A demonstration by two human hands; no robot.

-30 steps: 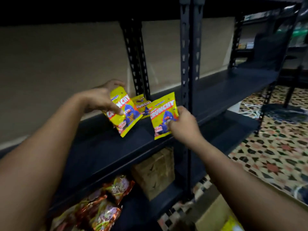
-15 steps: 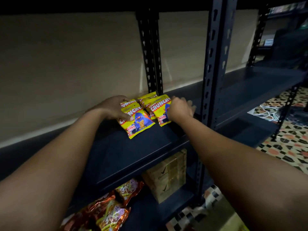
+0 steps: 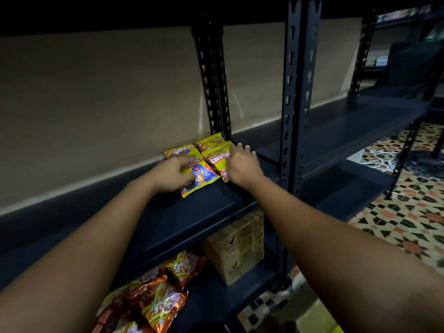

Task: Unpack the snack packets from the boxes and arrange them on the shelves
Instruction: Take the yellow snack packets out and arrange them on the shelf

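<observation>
Several yellow "Crunchy" snack packets lie clustered at the back right of the dark middle shelf (image 3: 192,212), beside the rear upright. My left hand (image 3: 171,174) holds the front-left packet (image 3: 203,180) between fingers and thumb as it lies on the shelf. My right hand (image 3: 242,164) rests with straight, spread fingers on the right-hand packet (image 3: 216,156). Two more yellow packets (image 3: 211,140) sit behind these against the wall.
On the lower shelf lie orange snack packets (image 3: 156,296) and a cardboard box (image 3: 237,246). A black slotted post (image 3: 298,116) stands just right of my right hand. The adjoining shelf bay (image 3: 348,121) runs off to the right above a patterned tile floor (image 3: 396,224).
Both hands carried their packets from the air down onto the shelf beside the ones lying there. My right hand has opened flat on its packet.
</observation>
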